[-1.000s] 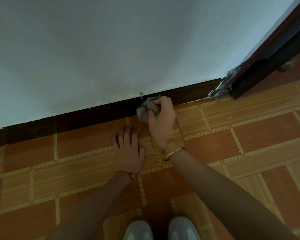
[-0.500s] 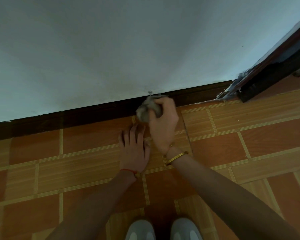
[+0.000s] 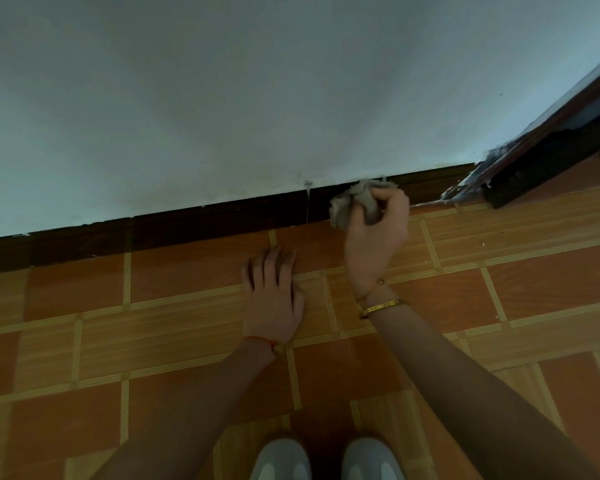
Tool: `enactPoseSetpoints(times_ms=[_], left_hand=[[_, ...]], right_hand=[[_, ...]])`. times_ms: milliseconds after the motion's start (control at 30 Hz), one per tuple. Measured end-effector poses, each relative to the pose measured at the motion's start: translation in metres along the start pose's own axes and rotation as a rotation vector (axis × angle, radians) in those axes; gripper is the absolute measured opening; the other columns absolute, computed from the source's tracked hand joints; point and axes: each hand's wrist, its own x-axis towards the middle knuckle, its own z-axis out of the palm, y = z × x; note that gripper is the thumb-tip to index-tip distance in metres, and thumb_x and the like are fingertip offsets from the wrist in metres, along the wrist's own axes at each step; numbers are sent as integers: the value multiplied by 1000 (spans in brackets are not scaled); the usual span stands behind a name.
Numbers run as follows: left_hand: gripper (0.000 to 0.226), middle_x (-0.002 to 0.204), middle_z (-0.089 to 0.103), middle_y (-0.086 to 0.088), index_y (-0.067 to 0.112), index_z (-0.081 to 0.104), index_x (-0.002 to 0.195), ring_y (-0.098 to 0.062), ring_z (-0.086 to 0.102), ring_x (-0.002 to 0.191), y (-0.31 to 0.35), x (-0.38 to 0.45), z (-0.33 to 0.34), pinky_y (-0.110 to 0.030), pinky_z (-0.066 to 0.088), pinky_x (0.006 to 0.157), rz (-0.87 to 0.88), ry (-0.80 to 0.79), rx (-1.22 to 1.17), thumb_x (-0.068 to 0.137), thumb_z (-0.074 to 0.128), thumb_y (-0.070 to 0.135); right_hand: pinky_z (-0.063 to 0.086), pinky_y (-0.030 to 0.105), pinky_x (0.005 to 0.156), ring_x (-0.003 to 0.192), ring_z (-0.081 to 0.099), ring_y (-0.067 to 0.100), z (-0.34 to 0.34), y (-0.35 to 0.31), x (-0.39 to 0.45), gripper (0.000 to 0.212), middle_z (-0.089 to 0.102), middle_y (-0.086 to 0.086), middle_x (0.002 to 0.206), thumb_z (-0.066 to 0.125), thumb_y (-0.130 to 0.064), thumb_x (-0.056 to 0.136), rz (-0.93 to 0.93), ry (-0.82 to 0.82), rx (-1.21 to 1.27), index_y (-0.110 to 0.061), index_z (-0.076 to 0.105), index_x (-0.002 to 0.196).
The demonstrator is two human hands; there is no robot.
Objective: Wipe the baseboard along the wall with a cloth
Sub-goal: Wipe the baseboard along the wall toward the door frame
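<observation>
The right hand keeps a tight grip on a crumpled grey cloth, pressing it against the dark baseboard below the wall. The left hand rests flat, fingers straight, on the tiled floor.

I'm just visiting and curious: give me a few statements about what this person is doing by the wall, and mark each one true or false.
1. The right hand grips a crumpled grey cloth against the dark baseboard. True.
2. The left hand holds a spray bottle. False: it lies flat on the tiled floor, holding nothing.
3. A gold bangle sits on the right wrist. True.
4. The cloth touches the door frame. False: it is on the baseboard, short of the frame.
5. The floor is grey carpet. False: it is orange-brown tile.
</observation>
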Motion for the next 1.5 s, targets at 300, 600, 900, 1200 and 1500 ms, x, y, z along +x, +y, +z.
enactPoseSetpoints(times_ms=[300,600,900,1200,1500], left_hand=[[50,144,44,-19,10,44,141,-39,39,136,-3,-2,4,-62,24,117,23,39,14,94,45,28],[52,147,46,-16,10,50,143,-37,44,135,-1,0,1,-61,23,117,-5,25,-14,95,40,27],[55,146,46,-17,11,48,144,-38,44,133,1,0,3,-62,28,114,-19,17,24,93,41,28],[54,146,47,-18,9,50,143,-38,43,134,-1,-1,1,-62,30,113,-10,6,29,94,40,28],[53,147,45,-18,9,48,144,-38,41,138,1,-1,2,-60,24,118,-9,8,50,94,40,27]], right_hand=[[48,29,77,92,55,24,24,2,-36,26,57,11,98,62,15,72,-266,-499,-77,-1,61,93],[52,42,85,102,54,29,-24,63,16,34,59,16,110,60,15,76,-228,-420,-473,-1,61,106],[50,33,84,102,54,28,-18,58,4,27,56,14,111,61,6,82,-276,-615,-420,-3,60,108],[52,43,87,109,52,37,-51,73,39,40,56,19,119,60,11,79,-299,-633,-650,-1,59,117],[52,46,84,109,52,37,-56,69,52,32,55,20,119,60,3,82,-169,-556,-674,-1,59,114]])
